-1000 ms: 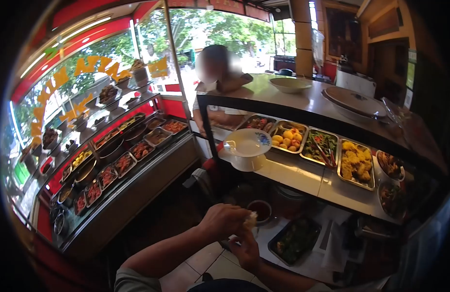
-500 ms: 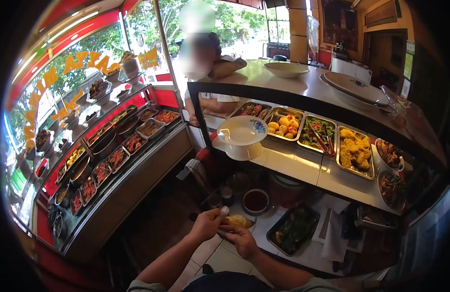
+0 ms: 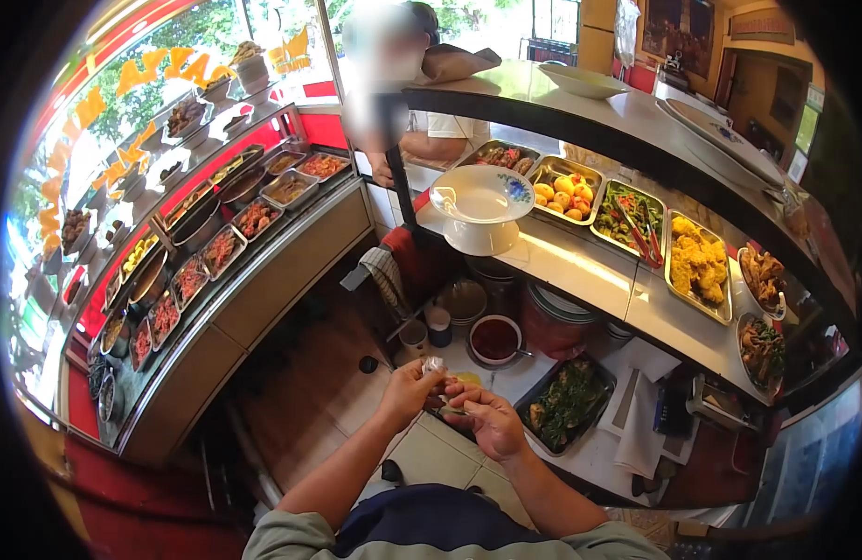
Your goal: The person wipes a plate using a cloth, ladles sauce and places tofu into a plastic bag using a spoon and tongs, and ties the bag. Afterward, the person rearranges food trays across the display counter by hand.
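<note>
In front of my body, my left hand (image 3: 408, 399) pinches the bunched, whitish clear top of a small plastic bag (image 3: 433, 364). Yellow contents (image 3: 467, 378) show just beyond the fingers, partly hidden. Close beside it, my right hand (image 3: 490, 422) has its fingers curled in at the bag; what they grip is too small to make out. Below and past the hands stand a bowl of dark red sauce (image 3: 494, 339) with a spoon and a dark tray of leafy green food (image 3: 567, 403).
A white footed plate (image 3: 482, 201) stands on the tiled shelf (image 3: 580, 266), beside trays of eggs (image 3: 566, 191), greens (image 3: 630, 217) and yellow fried food (image 3: 698, 266). More food trays (image 3: 221, 250) line the left display. A person (image 3: 440, 140) leans at the counter. Cups (image 3: 438, 322) stand near the sauce bowl.
The view has shifted, so the shelf and trays sit further right. My right hand has turned, its fingers more curled, and less of the yellow shows. My left hand keeps its pinch.
</note>
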